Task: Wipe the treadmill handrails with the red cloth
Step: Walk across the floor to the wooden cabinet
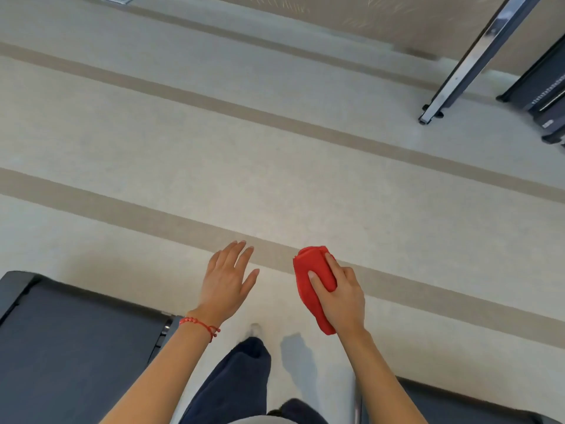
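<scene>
My right hand [342, 298] grips a folded red cloth [312, 280], held in the air over the pale floor. My left hand [227, 280] hovers beside it, fingers spread and holding nothing; a red bead bracelet circles that wrist. The rear end of a dark treadmill deck [67, 341] lies at the lower left, below my left forearm. A second treadmill's deck edge [464, 402] shows at the lower right. No handrail is in view.
The floor [275, 166] is light with tan stripes running diagonally. A shiny metal bar [467, 65] slants down at the upper right, next to a dark machine base [547, 96]. My legs in dark trousers [241, 381] stand between the two decks.
</scene>
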Motion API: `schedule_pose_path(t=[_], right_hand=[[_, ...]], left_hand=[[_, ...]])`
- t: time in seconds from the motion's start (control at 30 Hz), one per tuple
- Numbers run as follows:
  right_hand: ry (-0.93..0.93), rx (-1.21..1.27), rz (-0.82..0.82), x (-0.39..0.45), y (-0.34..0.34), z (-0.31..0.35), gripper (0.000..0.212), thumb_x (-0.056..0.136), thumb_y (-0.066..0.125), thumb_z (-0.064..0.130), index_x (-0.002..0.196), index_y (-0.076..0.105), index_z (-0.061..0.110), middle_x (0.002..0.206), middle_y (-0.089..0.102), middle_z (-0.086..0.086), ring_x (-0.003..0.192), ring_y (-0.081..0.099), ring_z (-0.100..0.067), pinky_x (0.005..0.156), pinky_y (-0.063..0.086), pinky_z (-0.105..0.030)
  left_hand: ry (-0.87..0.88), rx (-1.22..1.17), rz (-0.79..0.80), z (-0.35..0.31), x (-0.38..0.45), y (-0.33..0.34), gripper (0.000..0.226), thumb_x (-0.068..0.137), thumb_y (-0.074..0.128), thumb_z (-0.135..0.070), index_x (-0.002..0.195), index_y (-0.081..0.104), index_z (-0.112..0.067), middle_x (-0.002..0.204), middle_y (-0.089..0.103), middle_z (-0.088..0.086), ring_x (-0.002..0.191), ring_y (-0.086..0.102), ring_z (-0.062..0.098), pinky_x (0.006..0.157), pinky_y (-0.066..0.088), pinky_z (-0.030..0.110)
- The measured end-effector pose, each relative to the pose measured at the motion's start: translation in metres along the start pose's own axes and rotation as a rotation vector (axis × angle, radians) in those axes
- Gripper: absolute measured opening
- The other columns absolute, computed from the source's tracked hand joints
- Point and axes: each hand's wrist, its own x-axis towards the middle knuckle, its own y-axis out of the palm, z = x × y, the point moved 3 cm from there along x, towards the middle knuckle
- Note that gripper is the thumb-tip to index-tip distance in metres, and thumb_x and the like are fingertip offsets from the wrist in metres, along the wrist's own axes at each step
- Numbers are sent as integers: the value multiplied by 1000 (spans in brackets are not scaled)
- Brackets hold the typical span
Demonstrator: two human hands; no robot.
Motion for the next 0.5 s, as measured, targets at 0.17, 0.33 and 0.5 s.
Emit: schedule_pose_path(t=[0.17,0.33,0.5], right_hand=[[-36,-14,7,68,6,31,59,86,45,55,139,33,32,120,52,-4,98,57,-22,82,51,-35],[-78,-30,44,133,15,56,60,85,44,58,139,33,33,119,52,-4,96,58,-23,82,52,-39],[-168,-32,87,213,30,89,61,84,44,58,139,33,34,118,52,-4,95,58,-23,82,52,-39]], left_hand=[[-33,-16,-31,27,62,-16,68,99,12,-49,118,59,-4,122,59,16,112,56,34,90,47,49],[-94,-20,-40,52,111,-25,69,99,12,-49,118,60,-2,122,59,17,111,57,35,88,48,51],[-188,-9,-71,80,168,-31,69,99,11,-50,119,59,-5,123,59,15,113,55,33,94,44,42]])
